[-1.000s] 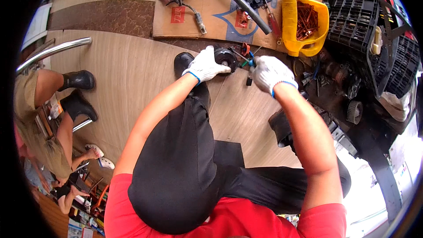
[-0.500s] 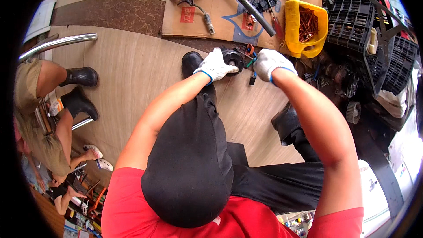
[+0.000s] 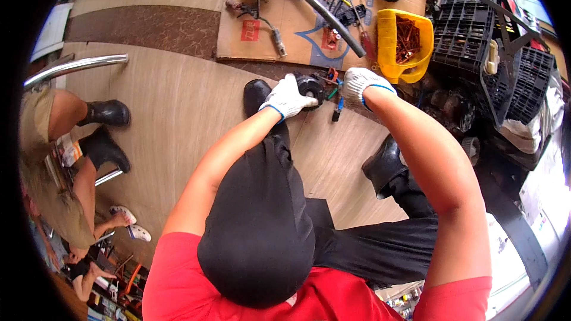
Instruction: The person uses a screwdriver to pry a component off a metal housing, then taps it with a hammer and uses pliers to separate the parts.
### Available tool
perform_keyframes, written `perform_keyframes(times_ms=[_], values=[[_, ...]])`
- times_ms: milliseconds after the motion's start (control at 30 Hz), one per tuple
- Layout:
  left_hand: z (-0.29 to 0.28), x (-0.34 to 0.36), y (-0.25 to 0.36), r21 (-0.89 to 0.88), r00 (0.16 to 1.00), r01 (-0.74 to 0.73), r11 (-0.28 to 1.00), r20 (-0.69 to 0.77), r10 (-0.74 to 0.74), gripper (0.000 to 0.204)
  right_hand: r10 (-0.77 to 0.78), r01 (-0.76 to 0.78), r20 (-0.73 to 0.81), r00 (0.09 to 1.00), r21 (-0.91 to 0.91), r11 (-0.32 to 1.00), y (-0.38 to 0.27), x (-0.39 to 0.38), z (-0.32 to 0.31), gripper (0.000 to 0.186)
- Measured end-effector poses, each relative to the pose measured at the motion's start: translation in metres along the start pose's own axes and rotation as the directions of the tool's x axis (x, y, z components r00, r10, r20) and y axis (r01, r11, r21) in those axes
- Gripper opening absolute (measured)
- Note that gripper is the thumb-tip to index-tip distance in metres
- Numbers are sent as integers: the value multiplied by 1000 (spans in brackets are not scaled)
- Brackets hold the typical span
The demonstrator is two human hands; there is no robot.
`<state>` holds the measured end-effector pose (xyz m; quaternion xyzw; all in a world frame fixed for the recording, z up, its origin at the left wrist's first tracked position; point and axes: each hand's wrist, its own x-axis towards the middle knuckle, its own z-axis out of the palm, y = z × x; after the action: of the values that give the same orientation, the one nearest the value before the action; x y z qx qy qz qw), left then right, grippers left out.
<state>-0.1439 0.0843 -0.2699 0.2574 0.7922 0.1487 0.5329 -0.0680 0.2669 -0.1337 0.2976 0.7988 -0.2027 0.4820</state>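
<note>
My left hand, in a white knit glove with a blue cuff, is closed around the side of a round black motor-like part with a pale centre. An orange piece juts out at its right side. Green and blue wires run between the part and my right hand, and a small black connector hangs below on a blue wire. My gloved right hand is a fist with its back upward. What its fingers grip is hidden.
A yellow cut-open jug of copper pieces stands at the right of a cardboard sheet. A black tube and wired parts lie on the cardboard. Black plastic crates crowd the right. Another person's black boots are at the left.
The view has shifted slightly, so the cardboard and jug sit lower and a little left. The blue wire with the connector hangs longer and straighter. Both hands keep nearly the same place.
</note>
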Motion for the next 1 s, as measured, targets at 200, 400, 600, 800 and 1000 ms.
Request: perform_keyframes(times_ms=[200,400,600,800,1000], values=[[3,-1,-9,-26,999,-36,999,-25,36,97,14,7,-71,997,294,956,30,-9,51,39],[4,0,-9,-19,999,-31,999,-37,31,100,99,60,-324,941,448,892,32,-44,101,35],[13,5,-15,-13,988,-84,996,-133,82,90,-54,200,-383,922,351,915,32,-34,108,32],[15,13,-19,-10,997,-56,998,-46,55,104,-101,191,-322,942,265,945,37,-20,91,27],[14,7,-15,-11,996,-54,998,-79,53,100,-204,266,-392,897,111,958,47,-16,83,33]])
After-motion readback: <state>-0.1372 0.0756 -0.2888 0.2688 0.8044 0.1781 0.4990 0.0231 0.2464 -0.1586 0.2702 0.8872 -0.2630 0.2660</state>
